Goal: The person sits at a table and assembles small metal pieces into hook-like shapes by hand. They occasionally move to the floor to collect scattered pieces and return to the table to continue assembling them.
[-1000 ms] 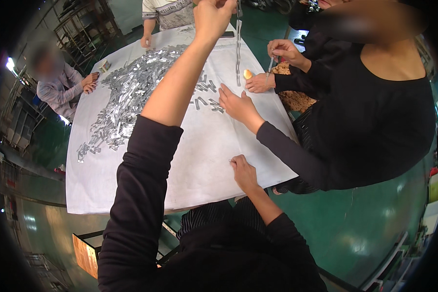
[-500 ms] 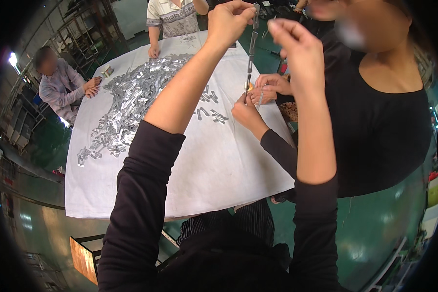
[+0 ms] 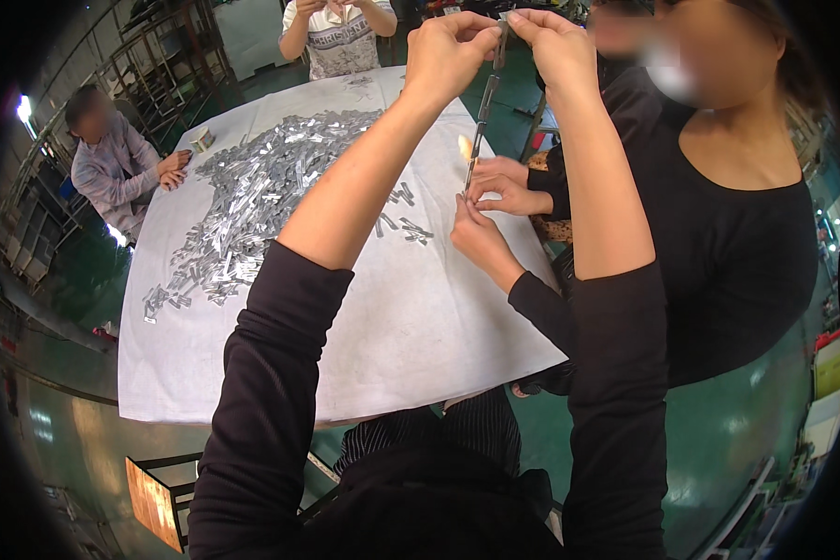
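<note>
A chain of flat metal links (image 3: pixel 488 93) hangs nearly straight down, leaning slightly, high over the table's right side. My left hand (image 3: pixel 451 54) pinches its upper end between thumb and fingers. Right beside that end, my right hand (image 3: pixel 557 49) is closed in a pinch; a small pale bit shows at its fingertips, too small to name. Lower down, a co-worker's hand (image 3: pixel 483 241) meets the chain's bottom end, and another pair of hands (image 3: pixel 509 191) is close behind it. A large heap of silvery metal links (image 3: pixel 252 196) covers the table's left and middle.
A white cloth (image 3: pixel 401 345) covers the table. Several loose links (image 3: pixel 411 231) lie right of the heap. A small box (image 3: pixel 202 140) stands at the far left edge by a seated person (image 3: pixel 112 159). Another person (image 3: pixel 338 42) is at the far side; a co-worker in black (image 3: pixel 728 252) is close on my right.
My right hand has come left and up to the chain's top beside my left hand. The chain's top has shifted slightly right. The far person's hand has lifted off the table.
</note>
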Demonstrator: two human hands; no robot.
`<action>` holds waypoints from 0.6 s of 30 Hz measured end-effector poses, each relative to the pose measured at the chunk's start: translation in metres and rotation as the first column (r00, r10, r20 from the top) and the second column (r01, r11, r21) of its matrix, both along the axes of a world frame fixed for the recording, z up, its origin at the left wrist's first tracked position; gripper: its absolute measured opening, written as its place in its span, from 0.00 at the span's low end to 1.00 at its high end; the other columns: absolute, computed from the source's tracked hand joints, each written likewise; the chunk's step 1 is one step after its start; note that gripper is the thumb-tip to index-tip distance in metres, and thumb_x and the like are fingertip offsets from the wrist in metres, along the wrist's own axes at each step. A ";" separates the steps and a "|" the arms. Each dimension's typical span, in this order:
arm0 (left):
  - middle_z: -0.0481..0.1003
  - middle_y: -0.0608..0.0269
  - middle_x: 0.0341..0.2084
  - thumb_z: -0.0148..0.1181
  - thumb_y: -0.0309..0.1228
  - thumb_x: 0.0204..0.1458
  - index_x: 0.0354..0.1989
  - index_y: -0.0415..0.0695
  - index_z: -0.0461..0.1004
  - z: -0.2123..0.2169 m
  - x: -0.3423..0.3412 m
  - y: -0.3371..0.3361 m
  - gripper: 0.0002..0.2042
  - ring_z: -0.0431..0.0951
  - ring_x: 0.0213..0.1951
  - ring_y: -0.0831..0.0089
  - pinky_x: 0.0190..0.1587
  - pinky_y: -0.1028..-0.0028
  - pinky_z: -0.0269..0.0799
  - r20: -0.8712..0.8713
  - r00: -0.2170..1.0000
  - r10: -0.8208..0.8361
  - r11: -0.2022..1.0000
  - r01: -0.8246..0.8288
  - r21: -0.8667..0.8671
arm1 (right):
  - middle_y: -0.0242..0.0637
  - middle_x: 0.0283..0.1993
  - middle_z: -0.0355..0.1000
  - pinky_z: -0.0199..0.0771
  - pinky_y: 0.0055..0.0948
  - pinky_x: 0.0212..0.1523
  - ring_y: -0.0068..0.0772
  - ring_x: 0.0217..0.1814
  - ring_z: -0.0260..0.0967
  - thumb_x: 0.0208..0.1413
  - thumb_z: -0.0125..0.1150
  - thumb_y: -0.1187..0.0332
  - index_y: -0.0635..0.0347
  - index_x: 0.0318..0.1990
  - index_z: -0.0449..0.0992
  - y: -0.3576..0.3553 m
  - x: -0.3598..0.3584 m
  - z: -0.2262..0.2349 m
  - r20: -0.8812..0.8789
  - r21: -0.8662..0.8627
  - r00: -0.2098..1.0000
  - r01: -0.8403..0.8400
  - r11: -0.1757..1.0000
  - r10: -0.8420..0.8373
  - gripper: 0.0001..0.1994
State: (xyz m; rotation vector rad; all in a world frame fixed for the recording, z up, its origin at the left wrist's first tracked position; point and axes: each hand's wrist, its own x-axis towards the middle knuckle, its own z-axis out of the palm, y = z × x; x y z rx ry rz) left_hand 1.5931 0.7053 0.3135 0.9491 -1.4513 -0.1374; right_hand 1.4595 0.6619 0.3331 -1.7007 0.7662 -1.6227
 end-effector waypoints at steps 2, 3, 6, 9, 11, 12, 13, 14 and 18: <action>0.79 0.65 0.29 0.59 0.35 0.51 0.40 0.41 0.76 0.000 0.000 0.003 0.13 0.78 0.31 0.81 0.30 0.83 0.68 0.040 0.999 0.004 1.000 -0.005 0.024 | 0.30 0.24 0.71 0.65 0.26 0.22 0.24 0.24 0.66 0.48 0.60 0.72 0.63 0.32 0.77 0.003 0.000 0.005 0.031 0.042 0.999 -0.043 0.998 0.042 0.05; 0.78 0.63 0.27 0.59 0.33 0.50 0.39 0.40 0.76 0.000 -0.002 0.004 0.11 0.78 0.29 0.80 0.31 0.82 0.69 -0.018 0.999 -0.040 0.999 0.040 0.006 | 0.33 0.22 0.72 0.65 0.29 0.17 0.26 0.19 0.68 0.48 0.59 0.76 0.64 0.30 0.76 0.005 0.001 0.008 0.047 0.066 0.997 -0.067 0.996 0.064 0.03; 0.78 0.60 0.26 0.59 0.28 0.49 0.40 0.38 0.75 0.006 -0.010 0.000 0.10 0.77 0.28 0.78 0.35 0.79 0.72 -0.141 0.977 -0.161 0.986 0.152 -0.069 | 0.30 0.23 0.73 0.64 0.19 0.25 0.20 0.22 0.66 0.48 0.61 0.74 0.65 0.31 0.78 -0.002 -0.003 0.014 0.002 -0.219 0.999 0.047 0.975 -0.048 0.04; 0.78 0.59 0.29 0.59 0.28 0.50 0.43 0.40 0.73 0.001 0.002 0.002 0.13 0.77 0.32 0.78 0.37 0.79 0.72 -0.112 0.994 0.001 0.986 -0.020 -0.165 | 0.29 0.23 0.72 0.64 0.19 0.26 0.19 0.23 0.65 0.48 0.61 0.74 0.65 0.31 0.78 0.000 -0.005 0.024 0.002 -0.178 0.999 0.042 0.983 -0.042 0.04; 0.78 0.62 0.36 0.56 0.35 0.53 0.45 0.41 0.73 -0.027 0.034 0.001 0.14 0.78 0.37 0.77 0.35 0.80 0.69 -0.192 0.979 -0.074 0.991 0.050 -0.126 | 0.28 0.23 0.72 0.63 0.18 0.27 0.18 0.23 0.65 0.48 0.61 0.74 0.65 0.31 0.78 0.002 -0.003 0.028 0.005 -0.144 0.999 0.035 0.989 -0.035 0.04; 0.76 0.60 0.40 0.54 0.36 0.55 0.48 0.41 0.70 -0.038 0.036 0.017 0.15 0.75 0.41 0.76 0.40 0.77 0.69 -0.207 0.978 0.017 0.998 -0.030 -0.056 | 0.28 0.24 0.72 0.62 0.18 0.26 0.17 0.23 0.64 0.48 0.61 0.74 0.65 0.30 0.78 -0.002 -0.007 0.032 0.036 -0.078 0.999 -0.031 0.996 0.034 0.04; 0.76 0.57 0.40 0.54 0.35 0.54 0.46 0.41 0.71 -0.056 0.043 0.029 0.14 0.75 0.42 0.73 0.43 0.75 0.68 -0.254 0.965 0.061 0.997 -0.069 -0.023 | 0.28 0.23 0.72 0.61 0.18 0.25 0.16 0.23 0.64 0.48 0.61 0.73 0.65 0.30 0.78 -0.003 -0.010 0.037 0.036 -0.102 0.999 -0.017 0.995 0.021 0.04; 0.76 0.53 0.39 0.54 0.34 0.53 0.45 0.40 0.72 -0.081 0.049 0.038 0.14 0.75 0.43 0.70 0.47 0.74 0.68 -0.301 0.948 0.099 0.995 -0.100 0.013 | 0.28 0.23 0.72 0.61 0.19 0.24 0.16 0.23 0.63 0.48 0.62 0.73 0.65 0.30 0.78 -0.003 -0.015 0.042 0.033 -0.126 0.999 0.002 0.992 0.002 0.05; 0.76 0.55 0.37 0.50 0.33 0.56 0.42 0.38 0.72 -0.216 0.085 0.093 0.12 0.75 0.41 0.67 0.46 0.72 0.67 -0.192 0.890 0.413 0.885 -0.342 0.315 | 0.27 0.16 0.64 0.63 0.20 0.23 0.22 0.19 0.63 0.51 0.59 0.72 0.59 0.30 0.76 -0.003 -0.024 0.053 0.128 0.048 0.966 -0.233 0.971 0.226 0.02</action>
